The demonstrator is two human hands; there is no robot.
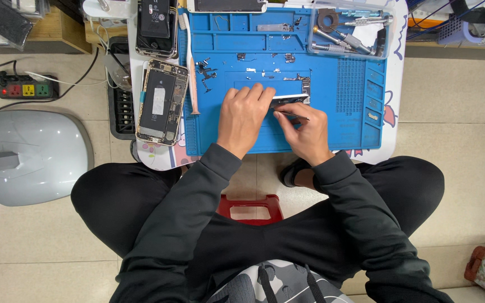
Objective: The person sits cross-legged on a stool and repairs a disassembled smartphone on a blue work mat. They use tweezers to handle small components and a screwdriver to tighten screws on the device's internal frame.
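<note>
From the head camera, your left hand [243, 115] lies palm-down on the blue work mat [360, 120], its fingertips pressed onto the near end of a small circuit board [293, 98]; the fingers are together and bear down on the board rather than wrapping it. Your right hand [304, 132] sits just beside it, thumb and forefinger pinched shut on thin metal tweezers [294, 115], whose tip meets the board's lower edge right where your left fingertips hold it. Beyond that grip, small screws and metal parts [206, 72] lie scattered on the mat. Farther beyond and to the right of the grip stands a clear tool tray [348, 29]. Left of your left hand, off the mat, an opened phone housing [162, 102] lies face-up.
</note>
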